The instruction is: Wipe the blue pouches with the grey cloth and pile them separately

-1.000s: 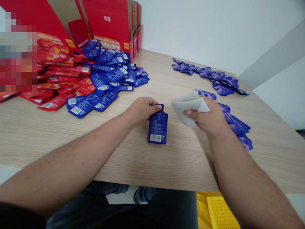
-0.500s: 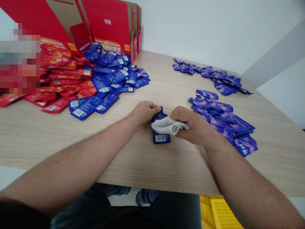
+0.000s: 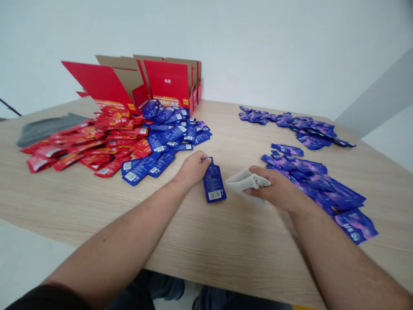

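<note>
My right hand [image 3: 277,191] has pulled the one white cloth [image 3: 244,182] off the single blue sachet [image 3: 214,186], fingers bunched round the cloth. My left hand [image 3: 192,168] pinches the sachet's top in its fingers. The sachet lies mid-surface [image 3: 193,232], long axis far-to-near, barcode toward the near edge.

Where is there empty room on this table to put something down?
Bare wood lies along the table's near edge and up the middle between the blue packets and the purple packets. Crowded: red packets and blue on the left, purple on the right.
</note>
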